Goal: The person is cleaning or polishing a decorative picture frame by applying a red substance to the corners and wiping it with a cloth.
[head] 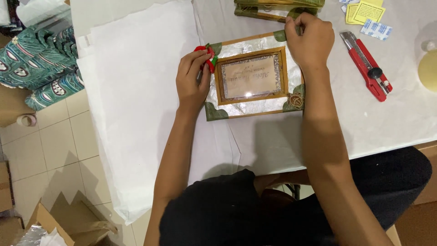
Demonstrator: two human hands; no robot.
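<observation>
A rectangular picture frame (253, 102) with a silvery border, wooden edging and green leaf corners lies flat on white paper. My left hand (192, 81) rests at its left edge, fingers pinched on a small red and green ornament (210, 59) at the top-left corner. My right hand (310, 38) grips the frame's top-right corner, covering the green leaf there. A printed card shows behind the glass in the middle.
A red utility knife (368, 66) lies right of the frame. Yellow notes (364, 11) and small white packets (376, 29) lie at the back right. More frames (273, 7) are stacked behind. Patterned teal items (43, 59) and cardboard boxes (68, 223) are on the left floor.
</observation>
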